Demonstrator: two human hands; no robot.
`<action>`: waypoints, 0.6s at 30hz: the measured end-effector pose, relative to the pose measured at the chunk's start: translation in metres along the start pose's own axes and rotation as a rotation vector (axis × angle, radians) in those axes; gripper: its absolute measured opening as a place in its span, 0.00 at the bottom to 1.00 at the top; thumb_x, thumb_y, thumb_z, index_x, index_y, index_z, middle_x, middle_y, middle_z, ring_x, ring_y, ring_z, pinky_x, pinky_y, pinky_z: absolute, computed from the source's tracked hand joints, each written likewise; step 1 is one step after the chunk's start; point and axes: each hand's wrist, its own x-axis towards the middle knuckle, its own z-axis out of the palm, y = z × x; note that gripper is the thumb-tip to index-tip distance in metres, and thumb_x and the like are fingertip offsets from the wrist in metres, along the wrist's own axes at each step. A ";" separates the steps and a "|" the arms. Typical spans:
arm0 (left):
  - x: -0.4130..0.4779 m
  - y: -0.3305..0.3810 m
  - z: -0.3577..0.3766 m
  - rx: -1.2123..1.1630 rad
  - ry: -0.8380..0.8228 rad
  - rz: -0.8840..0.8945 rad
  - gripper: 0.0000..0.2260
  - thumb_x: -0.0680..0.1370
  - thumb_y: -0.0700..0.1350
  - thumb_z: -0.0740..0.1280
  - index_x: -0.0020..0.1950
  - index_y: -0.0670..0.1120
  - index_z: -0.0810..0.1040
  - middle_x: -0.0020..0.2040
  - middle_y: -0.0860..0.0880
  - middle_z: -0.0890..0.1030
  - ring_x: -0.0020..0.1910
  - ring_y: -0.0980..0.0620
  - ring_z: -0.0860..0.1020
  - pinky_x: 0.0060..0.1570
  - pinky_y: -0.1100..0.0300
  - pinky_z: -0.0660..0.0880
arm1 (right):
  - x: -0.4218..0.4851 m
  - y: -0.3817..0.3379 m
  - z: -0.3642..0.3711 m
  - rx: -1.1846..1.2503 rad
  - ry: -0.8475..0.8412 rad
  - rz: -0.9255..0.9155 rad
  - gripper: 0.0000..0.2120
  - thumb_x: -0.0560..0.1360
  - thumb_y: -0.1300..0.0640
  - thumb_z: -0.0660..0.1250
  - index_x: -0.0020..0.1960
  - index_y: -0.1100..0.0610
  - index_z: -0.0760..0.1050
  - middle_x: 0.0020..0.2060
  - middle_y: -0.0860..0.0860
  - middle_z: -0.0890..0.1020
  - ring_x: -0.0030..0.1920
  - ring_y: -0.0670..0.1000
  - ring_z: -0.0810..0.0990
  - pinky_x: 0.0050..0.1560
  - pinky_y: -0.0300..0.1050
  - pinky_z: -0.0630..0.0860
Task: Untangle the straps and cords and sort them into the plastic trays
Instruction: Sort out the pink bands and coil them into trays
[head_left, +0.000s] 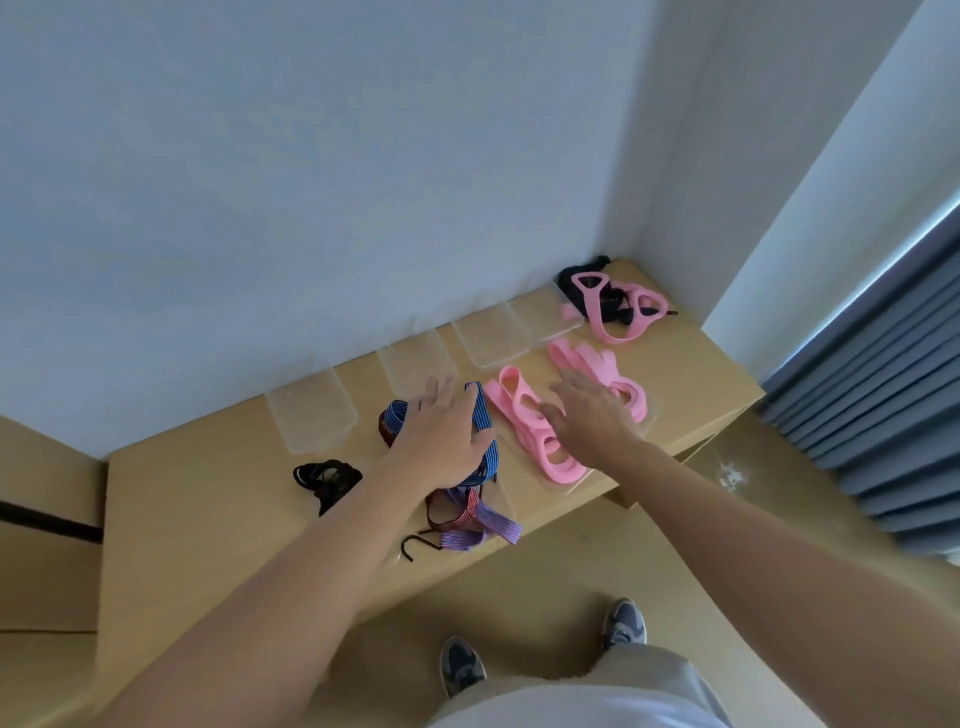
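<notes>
1. Nearest the lens, the left shoe (462, 670) stands on the floor, and both bare forearms reach out over the wooden table (208, 519)
2. The left hand (441, 436) is spread, fingers straight, over the blue striped strap (485, 431); it grasps nothing, and I cannot tell whether the palm touches the strap
3. The right hand (592, 415) is likewise released, fingers splayed above the pink straps (511, 395), which lie in loose loops near the clear trays (311, 415) along the wall
4. A pink-and-black tangle (618, 306) sits in the far corner; a black cord (327, 478) and a purple ribbon (498, 525) lie nearer the front edge
5. All look light, limp and sturdy; probably best pinched at a free end or loop and lifted, so crossings fall open instead of tightening
</notes>
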 end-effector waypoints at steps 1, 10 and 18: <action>0.003 0.008 0.000 0.006 -0.003 -0.006 0.31 0.85 0.59 0.54 0.83 0.46 0.49 0.84 0.41 0.47 0.82 0.38 0.43 0.79 0.42 0.48 | 0.000 0.010 -0.004 -0.005 -0.013 0.011 0.22 0.84 0.45 0.56 0.71 0.57 0.72 0.79 0.53 0.63 0.75 0.56 0.66 0.69 0.53 0.65; 0.031 0.108 0.004 0.006 0.018 -0.069 0.33 0.84 0.60 0.54 0.83 0.44 0.49 0.84 0.42 0.47 0.82 0.38 0.43 0.79 0.37 0.50 | -0.016 0.114 -0.055 0.003 -0.079 -0.030 0.24 0.84 0.44 0.55 0.75 0.57 0.67 0.78 0.54 0.64 0.76 0.56 0.64 0.72 0.54 0.63; 0.060 0.210 0.008 -0.037 0.050 -0.104 0.29 0.85 0.56 0.54 0.81 0.42 0.53 0.83 0.41 0.49 0.82 0.35 0.44 0.78 0.35 0.51 | -0.029 0.202 -0.074 0.013 -0.130 -0.092 0.25 0.84 0.45 0.56 0.78 0.55 0.63 0.77 0.53 0.65 0.75 0.56 0.66 0.72 0.54 0.65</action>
